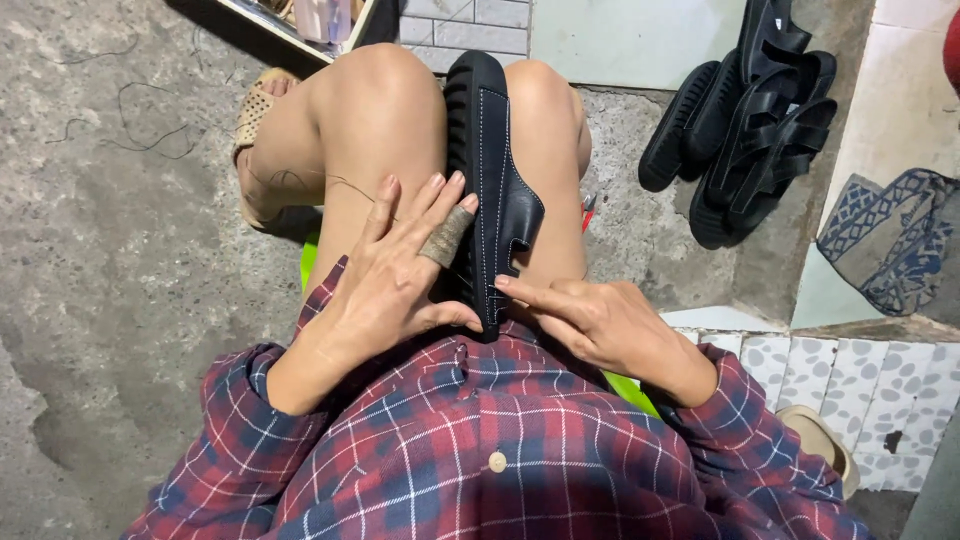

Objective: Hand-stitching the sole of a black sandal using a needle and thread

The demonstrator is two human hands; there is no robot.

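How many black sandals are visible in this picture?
At least 4: one black stitched leather sandal clamped between the knees, touched by both hands, and about three black strappy sandals piled on the concrete at upper right; overlap may hide more.

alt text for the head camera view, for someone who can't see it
Seen from above, a seated person in a red and blue plaid shirt clamps a black sandal between bare knees, left hand, one finger wrapped in tape, spread on it and right hand touching its near end. More black sandals lie on the concrete floor.
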